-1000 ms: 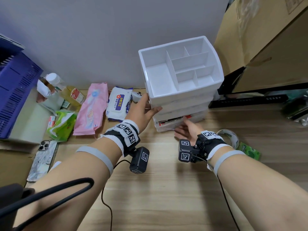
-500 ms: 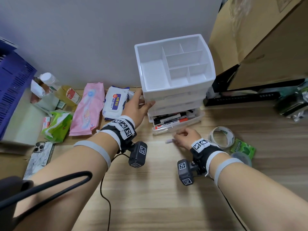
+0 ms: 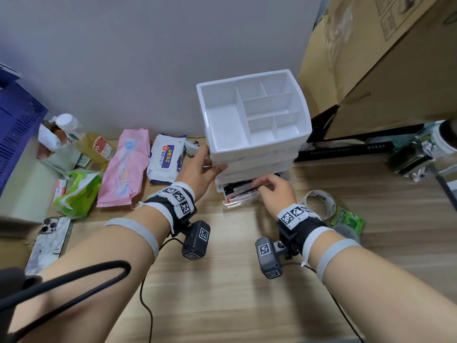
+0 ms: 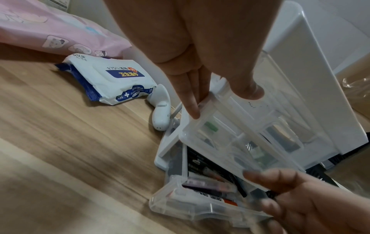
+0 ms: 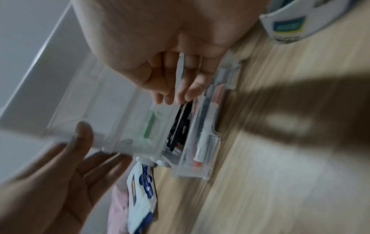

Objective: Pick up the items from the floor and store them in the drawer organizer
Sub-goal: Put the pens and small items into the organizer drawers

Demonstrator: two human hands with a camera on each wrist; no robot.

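Observation:
A white drawer organizer (image 3: 257, 151) stands against the wall, its top tray bare. Its clear bottom drawer (image 3: 236, 206) is pulled out and holds several pens (image 3: 238, 189). My left hand (image 3: 210, 160) rests with straight fingers on the organizer's front left corner, thumb on a drawer front (image 4: 248, 91). My right hand (image 3: 262, 188) hovers over the open drawer and pinches a pale pen (image 5: 178, 74) between thumb and fingers, its tip above the pens inside. On the wooden floor lie a tape roll (image 3: 319, 203) and a green gum pack (image 3: 347, 220) right of the drawer.
Left of the organizer lie a wipes pack (image 3: 167, 158), a pink pack (image 3: 125, 169), a green tissue pack (image 3: 78, 194), a phone (image 3: 49, 241), a bottle (image 3: 95, 147) and a small white device (image 3: 191, 147). A blue basket (image 3: 17, 125) stands far left, cardboard boxes (image 3: 383, 70) right.
The bottom drawer came out. My right hand dropped to the floor, pinched the pen, then rose back over the open drawer. The left hand stayed on the organizer.

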